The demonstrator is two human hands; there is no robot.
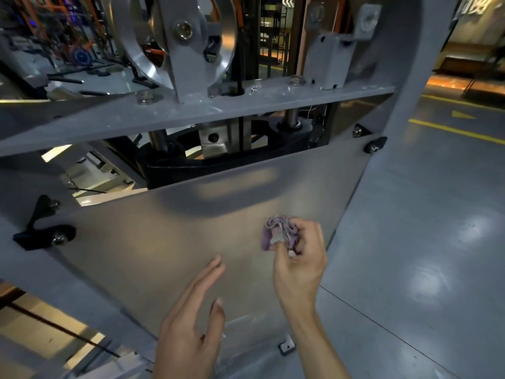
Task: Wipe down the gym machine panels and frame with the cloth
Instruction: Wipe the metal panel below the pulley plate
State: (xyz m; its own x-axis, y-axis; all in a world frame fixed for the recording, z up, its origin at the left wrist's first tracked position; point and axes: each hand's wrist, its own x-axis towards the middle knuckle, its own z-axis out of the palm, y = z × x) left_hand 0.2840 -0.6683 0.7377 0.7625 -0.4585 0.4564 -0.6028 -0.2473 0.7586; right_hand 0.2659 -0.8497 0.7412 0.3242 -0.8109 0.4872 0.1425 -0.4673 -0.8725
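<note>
My right hand (299, 258) grips a small bunched purple cloth (277, 231) and holds it in front of the large frosted panel (169, 236) of the gym machine, right of its middle. Whether the cloth touches the panel I cannot tell. My left hand (194, 315) hovers lower left of it with straight fingers and holds nothing. Above the panel runs a grey frame crossbar (191, 110) with bolts. A silver pulley wheel (175, 36) stands on top of that bar. A curved grey frame upright (404, 86) rises at the right.
Black brackets (43, 231) with bolts fix the panel at its left edge, another bracket (375, 144) at the upper right. The weight stack top and guide rods (218, 149) show in the gap. Shiny grey floor (423, 242) with yellow lines lies to the right.
</note>
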